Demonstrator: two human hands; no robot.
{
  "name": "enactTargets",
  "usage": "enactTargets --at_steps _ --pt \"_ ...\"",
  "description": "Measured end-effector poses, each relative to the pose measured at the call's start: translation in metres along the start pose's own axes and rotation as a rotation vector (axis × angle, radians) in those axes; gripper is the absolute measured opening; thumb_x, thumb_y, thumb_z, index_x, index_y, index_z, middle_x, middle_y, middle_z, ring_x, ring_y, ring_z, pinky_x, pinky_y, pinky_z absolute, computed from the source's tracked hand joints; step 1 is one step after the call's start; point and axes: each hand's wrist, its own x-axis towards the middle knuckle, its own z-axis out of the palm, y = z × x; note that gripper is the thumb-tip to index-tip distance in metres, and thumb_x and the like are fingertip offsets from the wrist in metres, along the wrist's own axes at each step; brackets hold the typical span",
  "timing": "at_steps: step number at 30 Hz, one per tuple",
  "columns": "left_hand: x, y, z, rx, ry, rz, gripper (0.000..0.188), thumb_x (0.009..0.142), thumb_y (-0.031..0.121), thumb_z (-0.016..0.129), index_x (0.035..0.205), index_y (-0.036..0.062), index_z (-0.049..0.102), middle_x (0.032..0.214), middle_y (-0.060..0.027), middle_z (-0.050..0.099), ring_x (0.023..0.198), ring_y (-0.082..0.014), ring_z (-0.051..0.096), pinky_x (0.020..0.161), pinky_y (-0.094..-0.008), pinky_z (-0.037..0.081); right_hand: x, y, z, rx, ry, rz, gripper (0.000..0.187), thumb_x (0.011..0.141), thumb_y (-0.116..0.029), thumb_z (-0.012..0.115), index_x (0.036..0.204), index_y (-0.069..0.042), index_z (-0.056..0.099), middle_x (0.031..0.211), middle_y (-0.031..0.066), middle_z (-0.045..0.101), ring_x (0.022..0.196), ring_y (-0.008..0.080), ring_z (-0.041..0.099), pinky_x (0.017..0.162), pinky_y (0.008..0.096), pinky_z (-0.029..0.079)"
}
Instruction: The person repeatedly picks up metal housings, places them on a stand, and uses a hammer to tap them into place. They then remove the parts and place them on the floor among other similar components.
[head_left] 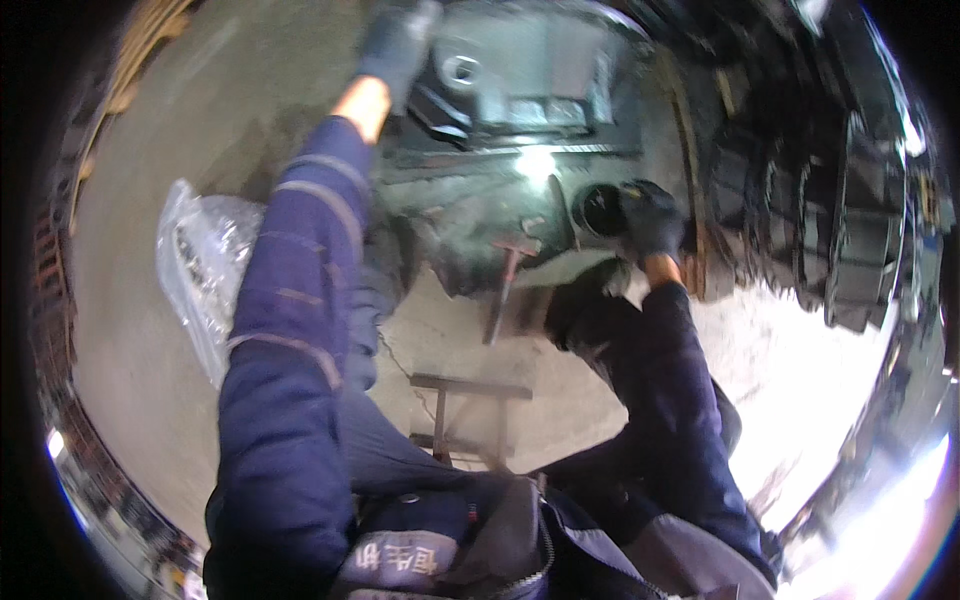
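My left hand (398, 48), in a grey glove, reaches far forward to the left edge of a dark metal housing (572, 60). Motion smears its fingers, so their grip does not show. A pale ring-shaped part (461, 70) sits in the housing, close to that hand. My right hand (654, 220), in a dark glove, is closed on the side of a black, round, cup-like thing (597, 209). On the floor between my feet lies a hammer (505, 285) with a reddish head, apart from both hands. A bright light (536, 160) glares at the housing's near edge.
A clear plastic bag (205, 265) with things in it lies on the floor left of my left arm. Large dark track links (820, 220) stand on the right, beside a long rusty bar (690, 170). A low metal frame (470, 388) stands between my legs.
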Motion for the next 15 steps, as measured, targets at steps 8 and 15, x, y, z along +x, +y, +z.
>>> enactTargets --at_steps 8,15 --pt "-0.012 0.034 -0.009 0.362 -0.077 0.117 0.057 0.104 0.049 0.044 0.114 0.0008 0.073 0.118 -0.0254 0.071 0.113 -0.0438 0.066 0.099 -0.0483 0.05 0.043 -0.127 -0.168 0.425 0.212 -0.238 0.025 0.084 -0.016 0.081 0.108 -0.01 0.079 0.103 0.0129 0.077 0.09 0.0239 0.074 0.085 0.0338 0.058" --pt "-0.015 0.036 -0.009 0.288 -0.046 0.06 0.054 0.101 0.049 0.049 0.113 0.0027 0.075 0.117 -0.0245 0.072 0.11 -0.0429 0.068 0.098 -0.0482 0.05 0.091 -0.243 -0.187 0.508 -0.154 -0.239 0.034 0.079 -0.029 0.08 0.11 -0.013 0.079 0.102 0.0125 0.076 0.093 0.0277 0.073 0.082 0.0377 0.057"
